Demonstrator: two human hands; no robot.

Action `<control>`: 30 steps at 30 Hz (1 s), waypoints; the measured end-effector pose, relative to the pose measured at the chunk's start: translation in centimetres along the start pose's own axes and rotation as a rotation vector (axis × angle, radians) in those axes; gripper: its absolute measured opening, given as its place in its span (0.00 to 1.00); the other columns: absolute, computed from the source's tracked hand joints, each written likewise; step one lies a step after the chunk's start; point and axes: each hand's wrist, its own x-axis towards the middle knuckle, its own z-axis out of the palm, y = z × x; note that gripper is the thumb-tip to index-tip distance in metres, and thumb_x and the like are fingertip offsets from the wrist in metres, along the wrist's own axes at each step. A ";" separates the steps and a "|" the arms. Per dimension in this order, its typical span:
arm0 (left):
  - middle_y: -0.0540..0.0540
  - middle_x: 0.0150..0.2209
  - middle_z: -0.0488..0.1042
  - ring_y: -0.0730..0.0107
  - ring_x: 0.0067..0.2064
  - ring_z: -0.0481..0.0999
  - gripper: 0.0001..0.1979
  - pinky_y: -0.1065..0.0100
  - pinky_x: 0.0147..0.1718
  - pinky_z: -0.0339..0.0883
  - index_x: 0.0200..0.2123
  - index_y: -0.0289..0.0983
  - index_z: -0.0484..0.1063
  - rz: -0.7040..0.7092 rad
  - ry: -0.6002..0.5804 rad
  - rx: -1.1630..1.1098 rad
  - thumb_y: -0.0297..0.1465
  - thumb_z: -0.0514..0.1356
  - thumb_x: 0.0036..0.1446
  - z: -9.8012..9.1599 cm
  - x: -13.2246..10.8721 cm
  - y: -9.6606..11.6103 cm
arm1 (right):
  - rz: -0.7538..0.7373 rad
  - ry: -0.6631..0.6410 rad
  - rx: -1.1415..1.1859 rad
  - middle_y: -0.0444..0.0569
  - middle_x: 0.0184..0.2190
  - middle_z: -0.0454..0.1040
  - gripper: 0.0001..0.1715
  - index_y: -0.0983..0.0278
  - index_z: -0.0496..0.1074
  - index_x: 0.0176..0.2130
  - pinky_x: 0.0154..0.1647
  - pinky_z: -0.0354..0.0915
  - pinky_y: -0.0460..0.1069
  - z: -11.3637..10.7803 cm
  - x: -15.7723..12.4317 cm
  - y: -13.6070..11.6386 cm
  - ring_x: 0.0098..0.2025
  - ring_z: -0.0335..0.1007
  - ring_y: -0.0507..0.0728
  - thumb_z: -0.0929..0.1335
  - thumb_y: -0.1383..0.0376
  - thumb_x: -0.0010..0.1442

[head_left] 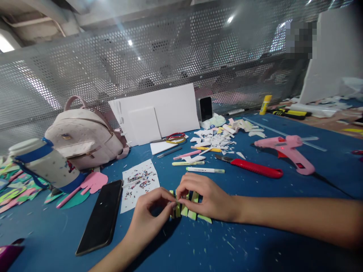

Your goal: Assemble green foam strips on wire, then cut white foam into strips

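Observation:
Several light green foam strips (193, 214) lie woven together on the blue table (255, 234) near its front middle. My left hand (150, 215) pinches the left end of the strips between thumb and fingers. My right hand (208, 198) rests on top of the strips and presses them down with its fingers. The strips' middle is hidden under my fingers.
A black phone (101, 217) lies left of my hands, beside white paper with confetti (138, 184). Behind are markers (205, 170), a red utility knife (255, 168), a pink glue gun (289, 151), white scraps (215, 139), white boards (159, 113), a backpack (83, 138) and a bottle (42, 164).

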 end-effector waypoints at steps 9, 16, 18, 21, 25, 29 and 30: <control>0.47 0.30 0.78 0.71 0.28 0.76 0.02 0.73 0.29 0.71 0.36 0.37 0.76 0.109 0.071 0.170 0.27 0.62 0.59 -0.1 -0.2 -0.2 | 0.033 0.013 0.020 0.47 0.32 0.72 0.02 0.64 0.71 0.37 0.37 0.62 0.50 0.0 0.2 0.0 0.37 0.65 0.55 0.68 0.68 0.65; 0.47 0.32 0.78 0.72 0.29 0.75 0.03 0.73 0.29 0.69 0.37 0.37 0.76 0.243 0.079 0.280 0.26 0.62 0.62 -0.3 -0.3 0.1 | 0.041 0.017 0.038 0.46 0.32 0.72 0.02 0.65 0.71 0.37 0.38 0.62 0.50 -0.1 0.2 -0.2 0.37 0.65 0.54 0.68 0.68 0.65; 0.47 0.32 0.78 0.73 0.29 0.75 0.03 0.74 0.29 0.68 0.37 0.37 0.76 0.287 0.080 0.308 0.25 0.61 0.63 -0.4 -0.2 0.2 | 0.041 0.018 0.033 0.46 0.32 0.72 0.03 0.65 0.71 0.37 0.38 0.62 0.50 -0.1 0.2 -0.1 0.37 0.65 0.54 0.68 0.68 0.65; 0.47 0.33 0.78 0.73 0.30 0.74 0.04 0.74 0.29 0.67 0.39 0.38 0.75 0.325 0.072 0.355 0.24 0.61 0.63 -0.4 -0.2 0.2 | 0.043 0.014 0.028 0.46 0.32 0.72 0.03 0.65 0.71 0.37 0.37 0.62 0.50 -0.1 0.2 -0.1 0.36 0.65 0.55 0.68 0.67 0.65; 0.46 0.35 0.78 0.71 0.31 0.75 0.05 0.74 0.31 0.68 0.41 0.38 0.74 0.357 0.049 0.416 0.23 0.61 0.63 -0.4 -0.3 0.0 | 0.040 0.009 0.021 0.46 0.32 0.72 0.03 0.64 0.71 0.37 0.38 0.62 0.50 0.0 0.3 -0.1 0.36 0.65 0.54 0.68 0.67 0.65; 0.45 0.35 0.77 0.69 0.34 0.77 0.06 0.73 0.33 0.69 0.40 0.38 0.73 0.392 0.033 0.447 0.22 0.60 0.63 -0.4 -0.3 0.0 | 0.033 0.008 0.012 0.46 0.33 0.73 0.02 0.64 0.70 0.36 0.38 0.62 0.50 0.0 0.3 -0.1 0.36 0.65 0.54 0.68 0.69 0.64; 0.45 0.35 0.77 0.68 0.35 0.77 0.06 0.73 0.33 0.69 0.40 0.38 0.73 0.397 0.028 0.450 0.22 0.59 0.63 -0.4 -0.3 0.0 | 0.032 0.007 0.011 0.46 0.33 0.73 0.02 0.64 0.70 0.36 0.39 0.61 0.50 0.0 0.3 -0.1 0.36 0.65 0.54 0.68 0.69 0.64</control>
